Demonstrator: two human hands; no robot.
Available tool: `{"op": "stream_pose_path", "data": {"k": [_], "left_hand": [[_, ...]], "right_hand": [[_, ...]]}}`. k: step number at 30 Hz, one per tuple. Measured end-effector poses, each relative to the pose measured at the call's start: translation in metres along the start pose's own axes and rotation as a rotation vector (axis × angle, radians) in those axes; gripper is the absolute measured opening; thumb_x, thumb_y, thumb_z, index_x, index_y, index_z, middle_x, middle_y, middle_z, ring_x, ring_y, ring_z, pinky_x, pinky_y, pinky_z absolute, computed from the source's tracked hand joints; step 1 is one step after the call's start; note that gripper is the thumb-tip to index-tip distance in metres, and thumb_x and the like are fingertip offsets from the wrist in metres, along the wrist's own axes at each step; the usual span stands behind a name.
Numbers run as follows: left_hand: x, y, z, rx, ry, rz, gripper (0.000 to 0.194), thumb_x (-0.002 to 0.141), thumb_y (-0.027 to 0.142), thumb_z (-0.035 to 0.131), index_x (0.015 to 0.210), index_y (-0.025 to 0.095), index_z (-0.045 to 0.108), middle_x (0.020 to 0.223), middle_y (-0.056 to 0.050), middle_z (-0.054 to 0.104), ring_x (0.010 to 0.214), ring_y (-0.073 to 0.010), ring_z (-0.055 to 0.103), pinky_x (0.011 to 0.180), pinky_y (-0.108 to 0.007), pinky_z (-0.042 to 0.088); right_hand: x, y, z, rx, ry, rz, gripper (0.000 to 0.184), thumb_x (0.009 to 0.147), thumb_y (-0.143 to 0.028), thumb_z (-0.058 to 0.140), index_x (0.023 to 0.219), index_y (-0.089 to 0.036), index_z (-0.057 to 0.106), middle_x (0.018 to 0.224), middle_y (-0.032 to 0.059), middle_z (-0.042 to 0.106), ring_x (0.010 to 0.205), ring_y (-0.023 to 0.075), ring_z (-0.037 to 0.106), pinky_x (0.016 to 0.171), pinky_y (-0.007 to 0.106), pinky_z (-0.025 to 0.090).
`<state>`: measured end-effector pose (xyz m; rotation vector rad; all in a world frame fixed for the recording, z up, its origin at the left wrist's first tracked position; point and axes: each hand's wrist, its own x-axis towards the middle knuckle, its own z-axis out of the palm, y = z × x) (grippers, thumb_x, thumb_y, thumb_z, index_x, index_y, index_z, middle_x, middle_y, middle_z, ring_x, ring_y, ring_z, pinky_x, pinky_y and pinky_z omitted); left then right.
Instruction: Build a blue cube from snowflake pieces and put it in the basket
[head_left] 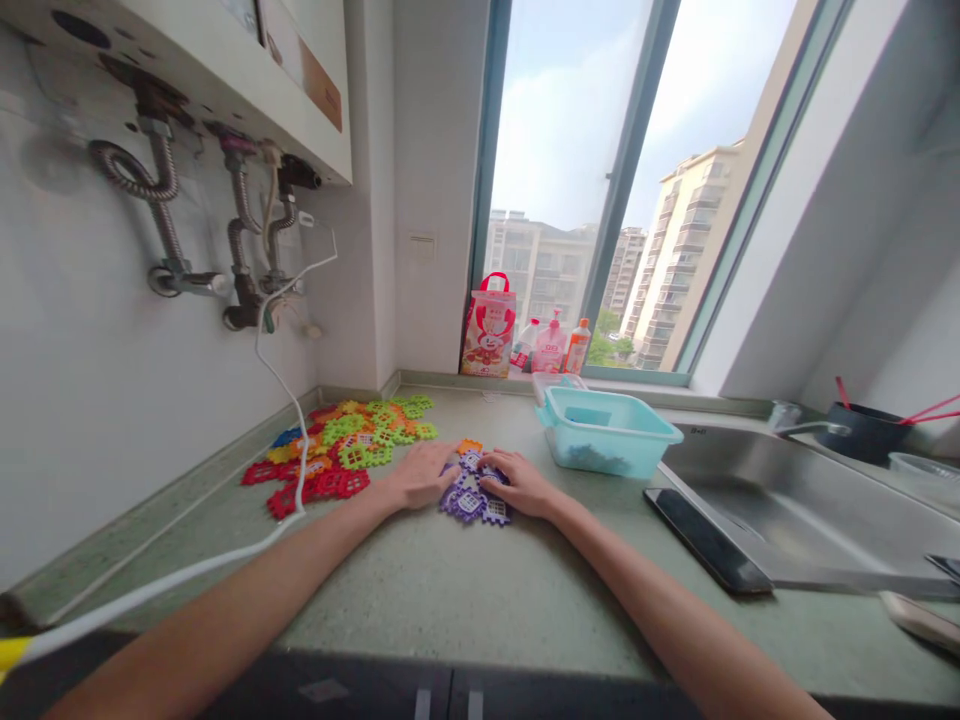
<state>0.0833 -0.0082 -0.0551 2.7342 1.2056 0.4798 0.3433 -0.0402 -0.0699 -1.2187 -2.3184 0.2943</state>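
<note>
A small pile of purple plastic building pieces (468, 502) with gear-like edges and lattice windows lies on the counter between my hands. My left hand (426, 474) rests at the pile's left side, fingers stretched forward and thumb apart, touching the purple pieces. From the other side, my right hand (523, 482) reaches over the pile with its fingers spread on it. An orange piece (470, 446) lies just behind the purple ones. To the left is a larger heap of similar pieces: red pieces (330, 487), green pieces (386, 425), plus yellow, orange and blue ones.
A light-blue plastic tub (611, 430) with dark blue pieces inside stands at the right. Beyond it are a steel sink (795, 510) and a black phone (705, 540). A white cable (225, 550) crosses the left side. Bottles (550, 345) and a red-handled bag (489, 330) stand by the window.
</note>
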Motion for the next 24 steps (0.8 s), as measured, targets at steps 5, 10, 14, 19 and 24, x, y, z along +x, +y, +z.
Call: {"op": "stream_pose_path", "data": {"k": [5,10,14,19,24], "left_hand": [[0.001,-0.004,0.002,0.071,0.014,0.023,0.047,0.107,0.046,0.043,0.15,0.031,0.056,0.159,-0.009,0.05,0.149,-0.0302,0.041,0.126,-0.053,0.025],[0.002,-0.007,0.005,0.142,0.001,-0.028,0.049,0.108,0.051,0.037,0.15,0.033,0.057,0.166,-0.009,0.041,0.158,-0.0326,0.026,0.127,-0.06,0.018],[0.001,-0.014,0.006,0.211,0.063,-0.095,0.051,0.106,0.053,0.041,0.146,0.029,0.061,0.165,-0.01,0.044,0.159,-0.0331,0.024,0.129,-0.059,0.015],[0.001,-0.004,-0.026,0.179,0.102,-0.056,0.049,0.106,0.047,0.045,0.15,0.032,0.058,0.166,-0.008,0.042,0.158,-0.0345,0.026,0.128,-0.062,0.017],[-0.071,0.055,-0.046,-0.062,0.146,0.156,0.049,0.104,0.046,0.049,0.151,0.037,0.056,0.157,-0.003,0.053,0.147,-0.0293,0.045,0.125,-0.05,0.034]], "right_hand": [[-0.002,-0.007,-0.008,0.081,0.007,-0.097,0.029,0.1,-0.041,0.059,0.12,-0.026,0.073,0.121,0.0076,0.074,0.117,0.0264,0.066,0.11,0.041,0.044],[-0.003,-0.006,-0.009,0.096,-0.002,-0.091,0.027,0.098,-0.037,0.059,0.117,-0.026,0.076,0.132,0.0089,0.071,0.127,0.0283,0.063,0.115,0.046,0.041],[-0.004,-0.003,-0.007,0.109,-0.007,-0.053,0.024,0.096,-0.033,0.061,0.11,-0.026,0.078,0.138,0.0099,0.069,0.136,0.0307,0.058,0.118,0.05,0.039],[-0.004,-0.001,-0.004,0.105,0.031,-0.026,0.041,0.096,-0.039,0.063,0.134,-0.024,0.068,0.134,0.0103,0.07,0.125,0.0287,0.064,0.113,0.046,0.045],[-0.002,0.003,0.002,0.106,0.067,-0.001,0.051,0.1,-0.045,0.06,0.146,-0.023,0.058,0.139,0.0114,0.068,0.125,0.0284,0.064,0.111,0.046,0.047]]}}
